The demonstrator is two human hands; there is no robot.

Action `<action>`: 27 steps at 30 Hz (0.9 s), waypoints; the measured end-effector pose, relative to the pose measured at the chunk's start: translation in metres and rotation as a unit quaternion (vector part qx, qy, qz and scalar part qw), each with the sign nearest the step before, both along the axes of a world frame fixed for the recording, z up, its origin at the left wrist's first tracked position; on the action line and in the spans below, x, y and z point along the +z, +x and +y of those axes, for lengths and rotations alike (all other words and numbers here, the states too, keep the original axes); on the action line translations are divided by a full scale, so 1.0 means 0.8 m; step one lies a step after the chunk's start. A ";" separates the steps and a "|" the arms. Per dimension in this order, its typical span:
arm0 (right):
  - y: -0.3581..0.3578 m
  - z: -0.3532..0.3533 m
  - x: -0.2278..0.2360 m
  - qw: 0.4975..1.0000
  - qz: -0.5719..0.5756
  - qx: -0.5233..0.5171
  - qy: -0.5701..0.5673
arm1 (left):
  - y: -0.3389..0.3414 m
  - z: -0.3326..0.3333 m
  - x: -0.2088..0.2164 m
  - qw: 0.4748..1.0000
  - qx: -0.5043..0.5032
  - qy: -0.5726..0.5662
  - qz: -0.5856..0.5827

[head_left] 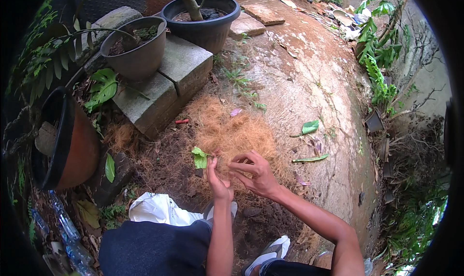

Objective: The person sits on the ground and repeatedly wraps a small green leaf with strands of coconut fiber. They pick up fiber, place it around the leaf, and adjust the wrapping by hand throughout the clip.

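Note:
My left hand (220, 181) is closed on a small leafy cutting (199, 158), whose bright green leaves stick out to the left of the fingers. Close beside it, my right hand (254, 173) has its thumb and fingers brought together; whatever sits between them is too small to make out. Beneath and beyond both hands spreads a loose heap of orange-brown fibre (237, 131). Dark soil (169, 155) lies to its left and also near my feet. A short red stick-like object (182, 121) rests at the heap's left edge.
Concrete blocks (186, 63) at the far left bear a grey pot (133, 58); a black pot (203, 27) stands behind. An orange-brown pot (77, 140) tilts at left. A white sack (162, 209) and plastic bottles (65, 218) lie nearby. Cut leaves (310, 126) dot the paving.

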State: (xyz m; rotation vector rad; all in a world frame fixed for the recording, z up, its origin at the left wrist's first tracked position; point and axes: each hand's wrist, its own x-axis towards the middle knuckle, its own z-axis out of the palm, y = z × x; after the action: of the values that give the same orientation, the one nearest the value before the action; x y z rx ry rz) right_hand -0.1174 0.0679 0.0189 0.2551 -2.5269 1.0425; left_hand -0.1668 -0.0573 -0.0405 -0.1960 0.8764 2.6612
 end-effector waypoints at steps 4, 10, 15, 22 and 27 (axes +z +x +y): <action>0.002 0.000 0.002 0.999 0.020 0.021 0.031 | 0.002 0.002 0.014 1.000 0.017 -0.018 0.005; 0.005 0.003 0.006 0.998 0.027 0.042 0.042 | 0.006 0.001 0.026 0.995 0.007 -0.095 0.034; 0.007 0.010 0.020 1.000 0.006 0.026 -0.010 | 0.006 0.002 0.031 0.999 0.021 -0.030 -0.008; -0.003 0.013 0.028 0.996 -0.035 0.026 0.076 | 0.007 0.002 0.021 0.997 0.007 -0.071 -0.004; 0.000 0.016 0.010 0.997 -0.075 0.025 -0.021 | 0.003 0.005 0.020 1.000 0.030 0.003 0.005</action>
State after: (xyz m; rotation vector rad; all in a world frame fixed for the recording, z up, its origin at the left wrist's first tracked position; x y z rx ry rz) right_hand -0.1176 0.0806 0.0273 0.2381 -2.6399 1.1718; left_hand -0.1643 -0.0534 -0.0248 -0.2123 0.8792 2.7214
